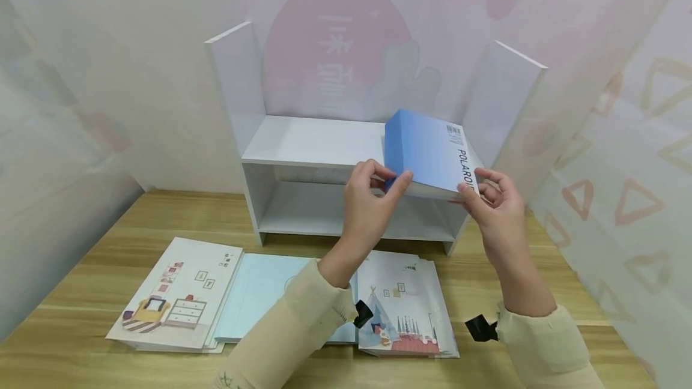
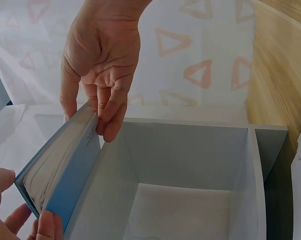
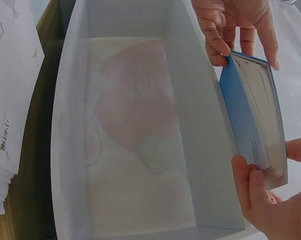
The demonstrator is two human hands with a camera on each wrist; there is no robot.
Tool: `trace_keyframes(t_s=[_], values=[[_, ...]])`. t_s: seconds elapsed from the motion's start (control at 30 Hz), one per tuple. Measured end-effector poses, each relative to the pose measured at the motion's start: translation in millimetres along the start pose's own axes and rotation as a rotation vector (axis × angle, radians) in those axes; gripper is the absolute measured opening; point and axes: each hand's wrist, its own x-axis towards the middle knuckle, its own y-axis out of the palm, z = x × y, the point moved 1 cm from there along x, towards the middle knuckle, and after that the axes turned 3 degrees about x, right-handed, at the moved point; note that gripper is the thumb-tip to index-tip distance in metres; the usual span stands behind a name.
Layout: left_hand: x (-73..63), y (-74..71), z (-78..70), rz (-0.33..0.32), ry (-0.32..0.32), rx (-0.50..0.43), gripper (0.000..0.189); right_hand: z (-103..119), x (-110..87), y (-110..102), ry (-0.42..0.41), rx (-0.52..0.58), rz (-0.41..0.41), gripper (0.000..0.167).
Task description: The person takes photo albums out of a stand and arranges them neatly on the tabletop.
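A blue photo album (image 1: 432, 149) with "POLAROID" lettering is held tilted over the right part of the white shelf's (image 1: 319, 140) upper board. My left hand (image 1: 373, 197) grips its left end between fingers and thumb. At the right end, by the lettering, my right hand (image 1: 500, 215) pinches it, thumb on the cover. Both wrist views show the album's page edges between its covers, with the left hand (image 2: 25, 215) at one end and the right hand (image 3: 275, 200) at the other. Whether the album touches the shelf is hard to tell.
On the wooden table (image 1: 503, 281) before the shelf lie a white album with furniture drawings (image 1: 184, 293), pale blue albums (image 1: 259, 293) and a white album with a tent drawing (image 1: 400, 305). Side panels (image 1: 235, 77) rise at both shelf ends. Printed cloth hangs behind.
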Motion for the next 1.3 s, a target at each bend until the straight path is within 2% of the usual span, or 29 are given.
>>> trace_keyframes(t_s=[0.17, 0.37, 0.77, 1.07, 1.3], values=[[-3.4, -2.8, 2.0, 0.013, -0.017, -0.022, 0.023, -3, -1.1, -1, 0.010, 0.032, 0.033, 0.046], [-7.1, -5.6, 4.3, 0.038, -0.024, -0.002, 0.024, -6, -3.0, -4, -0.008, 0.082, 0.080, 0.049], [-12.6, -12.0, 7.9, 0.133, -0.119, 0.041, 0.048, -14, -5.5, -9, 0.026, 0.171, 0.146, 0.050], [-14.3, -15.6, 10.4, 0.177, -0.104, 0.020, 0.054, -15, -6.6, -18, 0.011, 0.185, 0.284, 0.065], [-15.7, -18.6, 11.5, 0.244, -0.093, -0.010, 0.061, -17, -9.0, -25, -0.015, 0.238, 0.393, 0.072]])
